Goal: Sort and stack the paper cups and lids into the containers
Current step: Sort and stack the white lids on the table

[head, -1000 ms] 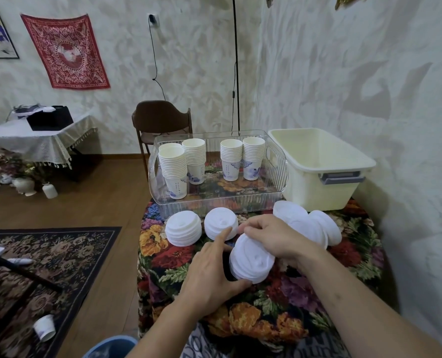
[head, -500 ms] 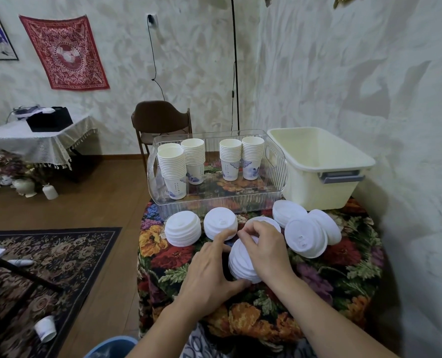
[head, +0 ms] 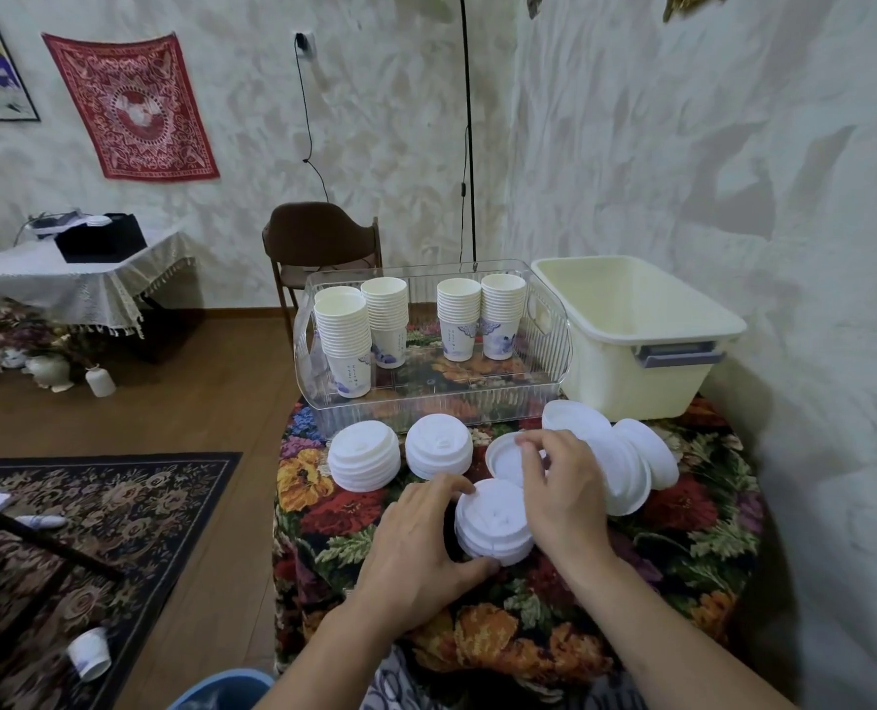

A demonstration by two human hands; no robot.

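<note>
A stack of white lids (head: 495,522) lies on the floral tablecloth between my hands. My left hand (head: 418,540) cups its left side, thumb under the near edge. My right hand (head: 561,491) rests against its right side, and its fingertips pinch a single lid (head: 505,456) lying just behind. Two more lid stacks (head: 364,456) (head: 439,445) stand to the left, and a toppled row of lids (head: 625,458) lies to the right. Several stacks of paper cups (head: 346,338) stand in the clear container (head: 426,407). The cream tub (head: 631,340) holds nothing that I can see.
The small table (head: 682,556) stands against the wall on the right. A chair (head: 323,243) is behind it. One paper cup (head: 88,653) lies on the patterned rug at lower left, and a blue rim (head: 216,691) shows at the bottom edge.
The lid stack has tipped from leaning on edge to lying nearly flat on the cloth. My right hand slid from its top to its right side and now pinches the single lid behind.
</note>
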